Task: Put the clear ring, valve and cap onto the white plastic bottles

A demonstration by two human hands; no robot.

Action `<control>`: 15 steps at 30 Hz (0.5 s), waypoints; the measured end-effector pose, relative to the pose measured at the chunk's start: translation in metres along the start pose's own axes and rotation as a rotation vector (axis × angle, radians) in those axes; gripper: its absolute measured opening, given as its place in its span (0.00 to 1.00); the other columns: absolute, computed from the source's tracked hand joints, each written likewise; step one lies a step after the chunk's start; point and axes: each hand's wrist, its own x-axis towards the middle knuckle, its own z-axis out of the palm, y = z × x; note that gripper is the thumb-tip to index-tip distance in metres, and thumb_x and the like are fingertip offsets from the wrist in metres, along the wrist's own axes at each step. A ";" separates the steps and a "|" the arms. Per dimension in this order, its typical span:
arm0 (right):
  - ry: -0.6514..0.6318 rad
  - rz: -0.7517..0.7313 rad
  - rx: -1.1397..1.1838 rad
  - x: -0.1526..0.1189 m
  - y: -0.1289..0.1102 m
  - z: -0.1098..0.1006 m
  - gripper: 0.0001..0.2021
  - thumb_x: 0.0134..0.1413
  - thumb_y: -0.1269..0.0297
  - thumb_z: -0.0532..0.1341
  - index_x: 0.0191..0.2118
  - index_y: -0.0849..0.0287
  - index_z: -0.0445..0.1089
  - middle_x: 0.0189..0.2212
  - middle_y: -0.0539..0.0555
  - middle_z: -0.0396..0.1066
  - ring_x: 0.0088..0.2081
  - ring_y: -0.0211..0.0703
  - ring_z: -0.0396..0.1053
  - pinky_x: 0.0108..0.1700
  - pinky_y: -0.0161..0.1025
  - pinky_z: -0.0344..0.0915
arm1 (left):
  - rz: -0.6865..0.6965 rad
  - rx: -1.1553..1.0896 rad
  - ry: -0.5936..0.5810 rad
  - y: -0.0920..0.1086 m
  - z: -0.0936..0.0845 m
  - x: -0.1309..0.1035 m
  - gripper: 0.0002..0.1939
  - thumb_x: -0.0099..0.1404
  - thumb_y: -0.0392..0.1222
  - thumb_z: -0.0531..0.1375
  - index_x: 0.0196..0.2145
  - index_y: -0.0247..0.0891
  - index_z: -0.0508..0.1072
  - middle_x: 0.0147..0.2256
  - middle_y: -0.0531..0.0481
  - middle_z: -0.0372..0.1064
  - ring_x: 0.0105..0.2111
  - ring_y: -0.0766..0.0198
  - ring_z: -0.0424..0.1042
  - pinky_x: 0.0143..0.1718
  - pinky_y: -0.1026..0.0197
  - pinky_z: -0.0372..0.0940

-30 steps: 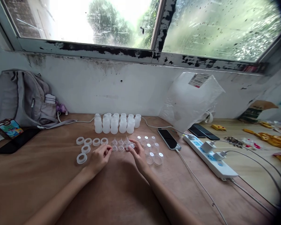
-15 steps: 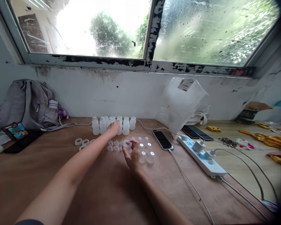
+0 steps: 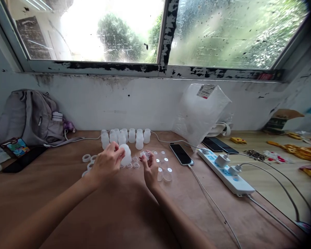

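My left hand (image 3: 106, 163) pinches a small translucent white bottle (image 3: 125, 156), tilted with its rounded end toward me. My right hand (image 3: 150, 170) grips a small clear cap-like part (image 3: 145, 154) between thumb and fingers, a short way right of the bottle. Behind both hands, a row of similar white bottles (image 3: 139, 140) stands upright along the wall. Clear nipple-shaped pieces (image 3: 136, 165) lie between the hands, partly hidden by the bottle. White rings (image 3: 86, 158) sit left of my left hand. Clear round covers with white discs (image 3: 167, 175) lie to the right of my right hand.
A phone (image 3: 181, 154) on a cable and a white power strip (image 3: 225, 173) with plugs lie to the right. A clear plastic bag (image 3: 199, 114) leans on the wall. A grey backpack (image 3: 33, 117) sits at the left. Yellow parts (image 3: 292, 151) lie at far right.
My left hand has come back from the bottle row toward me, bringing one bottle beside my right hand. My right hand has shifted slightly right, still holding the clear part.
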 end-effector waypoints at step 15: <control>-0.160 0.038 -0.059 -0.011 0.010 0.005 0.13 0.52 0.59 0.55 0.43 0.58 0.59 0.34 0.53 0.66 0.33 0.40 0.66 0.38 0.39 0.63 | -0.051 -0.562 -0.117 -0.019 0.054 -0.048 0.13 0.61 0.40 0.49 0.45 0.45 0.57 0.45 0.48 0.62 0.40 0.61 0.67 0.40 0.58 0.63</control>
